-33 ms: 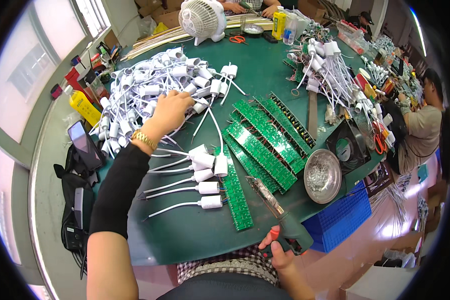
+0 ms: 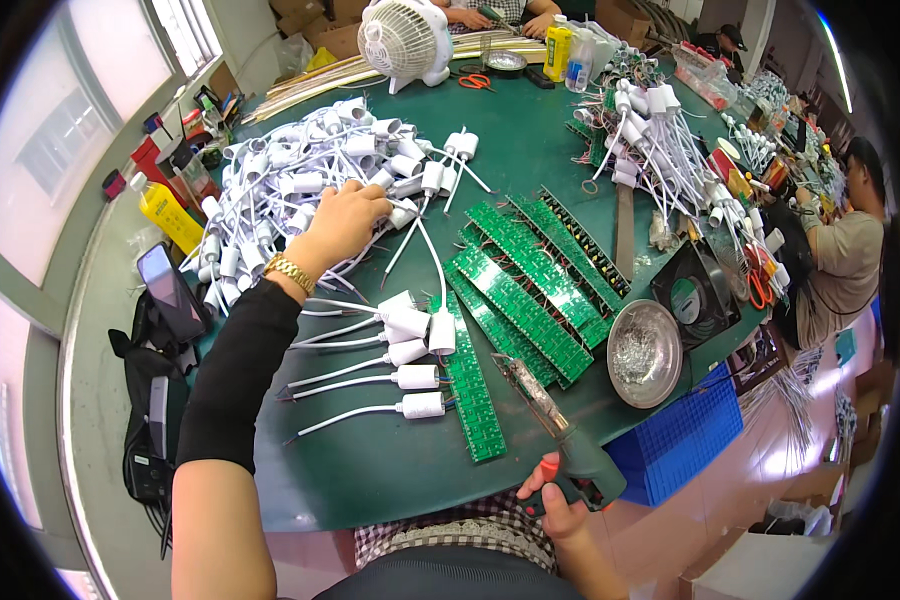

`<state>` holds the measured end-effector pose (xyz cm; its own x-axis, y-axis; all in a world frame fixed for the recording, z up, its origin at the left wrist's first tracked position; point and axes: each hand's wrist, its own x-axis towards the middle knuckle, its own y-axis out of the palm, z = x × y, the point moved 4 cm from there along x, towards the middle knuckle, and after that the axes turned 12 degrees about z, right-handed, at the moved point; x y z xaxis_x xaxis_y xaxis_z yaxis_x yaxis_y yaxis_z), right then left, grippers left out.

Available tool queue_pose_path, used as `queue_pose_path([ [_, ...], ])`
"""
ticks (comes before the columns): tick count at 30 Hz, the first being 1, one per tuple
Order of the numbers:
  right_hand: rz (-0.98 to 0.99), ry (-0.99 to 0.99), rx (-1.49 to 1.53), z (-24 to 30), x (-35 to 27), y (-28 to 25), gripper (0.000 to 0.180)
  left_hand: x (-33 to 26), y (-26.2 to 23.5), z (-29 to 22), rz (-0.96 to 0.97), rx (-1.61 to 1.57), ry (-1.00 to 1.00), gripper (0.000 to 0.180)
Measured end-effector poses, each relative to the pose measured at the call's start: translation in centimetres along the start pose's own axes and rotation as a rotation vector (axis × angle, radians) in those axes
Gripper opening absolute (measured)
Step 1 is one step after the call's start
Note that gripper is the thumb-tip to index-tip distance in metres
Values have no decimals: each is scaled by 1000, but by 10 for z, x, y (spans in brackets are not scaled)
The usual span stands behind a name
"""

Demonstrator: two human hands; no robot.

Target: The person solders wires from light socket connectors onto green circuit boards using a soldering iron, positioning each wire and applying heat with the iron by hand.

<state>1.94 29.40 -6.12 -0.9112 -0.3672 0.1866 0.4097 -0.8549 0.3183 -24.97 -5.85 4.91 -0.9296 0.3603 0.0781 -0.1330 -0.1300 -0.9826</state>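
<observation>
My left hand (image 2: 348, 220) is at the near right edge of a heap of white cylindrical sockets with cables (image 2: 300, 183). Its fingers curl down among them, hiding what they grip. At the table's front edge my right hand (image 2: 558, 500) is wrapped around a soldering gun (image 2: 588, 462), whose metal barrel points up and left over the table. Left of its tip lies a narrow green circuit board (image 2: 477, 400). Several white sockets (image 2: 417, 377) lie in a column at its left edge, their cables stretching left. More green circuit boards (image 2: 530, 300) are stacked beyond the gun.
A round metal dish (image 2: 645, 352) with silvery bits stands at the right edge, beside a black fan (image 2: 698, 300). A blue crate (image 2: 675, 440) is below. A white fan (image 2: 403, 45), orange scissors (image 2: 476, 80) and another person's hands (image 2: 505, 18) are at the far side.
</observation>
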Motion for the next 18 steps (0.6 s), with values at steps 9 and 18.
queue_pose_path([
  [9, -43, -53, 31, 0, -5, -1, 45, -30, -38, 30, -882, -823, 28, 30],
  [18, 65, 40, 102, -10, -5, -2, 49, -187, -180, -51, -1001, -678, 186, 17],
])
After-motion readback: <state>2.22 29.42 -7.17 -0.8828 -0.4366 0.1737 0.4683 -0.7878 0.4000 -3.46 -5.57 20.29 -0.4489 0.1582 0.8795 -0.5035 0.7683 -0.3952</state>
